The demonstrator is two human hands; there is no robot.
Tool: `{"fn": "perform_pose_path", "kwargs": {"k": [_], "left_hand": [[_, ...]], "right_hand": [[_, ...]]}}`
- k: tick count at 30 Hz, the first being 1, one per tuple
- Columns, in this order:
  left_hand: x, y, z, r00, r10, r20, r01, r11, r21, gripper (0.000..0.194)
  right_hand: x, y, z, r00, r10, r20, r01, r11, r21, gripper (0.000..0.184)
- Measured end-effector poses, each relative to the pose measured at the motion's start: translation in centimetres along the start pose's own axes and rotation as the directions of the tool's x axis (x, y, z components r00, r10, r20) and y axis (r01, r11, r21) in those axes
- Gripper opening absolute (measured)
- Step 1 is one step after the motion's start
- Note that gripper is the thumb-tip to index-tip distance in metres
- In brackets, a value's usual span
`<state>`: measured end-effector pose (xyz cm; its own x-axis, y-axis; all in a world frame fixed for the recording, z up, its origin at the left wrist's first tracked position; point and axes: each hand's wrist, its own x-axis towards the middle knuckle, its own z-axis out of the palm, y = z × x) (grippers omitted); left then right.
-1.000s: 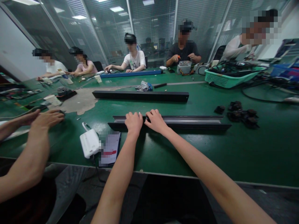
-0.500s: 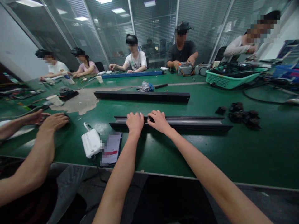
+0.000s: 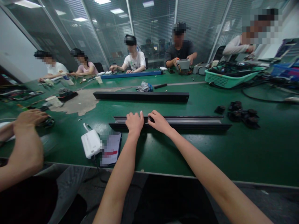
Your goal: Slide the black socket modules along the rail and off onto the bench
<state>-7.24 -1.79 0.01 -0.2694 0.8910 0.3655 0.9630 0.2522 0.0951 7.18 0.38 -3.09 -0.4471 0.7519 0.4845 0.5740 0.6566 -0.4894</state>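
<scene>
A long black channel-shaped rail [image 3: 193,124] lies across the green table in front of me, its open groove facing up. My left hand [image 3: 135,123] is curled over the rail left of its middle, fingers over the far wall and the thumb raised. Just to the right, my right hand [image 3: 159,122] has its fingers closed around a small black part [image 3: 150,119] in the groove. Most of that part is hidden by the fingers. Several similar-looking small black parts [image 3: 243,114] lie in a loose group past the rail's right end.
Beyond the rail lies a closed black bar [image 3: 141,97], with a grey-blue glove [image 3: 144,87] behind it. A white power bank [image 3: 91,143] and a phone [image 3: 112,148] are left of my forearm. A co-worker's hand [image 3: 31,118] works at far left. A green basket [image 3: 233,77] holds cables.
My left thumb has lifted slightly, while my right hand stays almost still. The neighbour's hands at left have moved further left. A co-worker opposite has raised and tilted a grey box.
</scene>
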Motion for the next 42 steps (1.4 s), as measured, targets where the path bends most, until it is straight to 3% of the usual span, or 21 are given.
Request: {"fn": "perform_pose_path", "kwargs": {"k": [14, 42], "left_hand": [[-0.1, -0.1, 0.0, 1.000, 0.013, 0.028, -0.014, 1.000, 0.014, 0.055], [0.3, -0.3, 1.2, 0.999, 0.024, -0.024, -0.024, 1.000, 0.013, 0.047]], "right_hand": [[0.0, 0.3, 0.2, 0.999, 0.039, -0.013, -0.038, 0.999, 0.019, 0.015], [0.0, 1.7, -0.2, 0.998, 0.054, -0.015, -0.052, 0.993, 0.103, 0.013]]}}
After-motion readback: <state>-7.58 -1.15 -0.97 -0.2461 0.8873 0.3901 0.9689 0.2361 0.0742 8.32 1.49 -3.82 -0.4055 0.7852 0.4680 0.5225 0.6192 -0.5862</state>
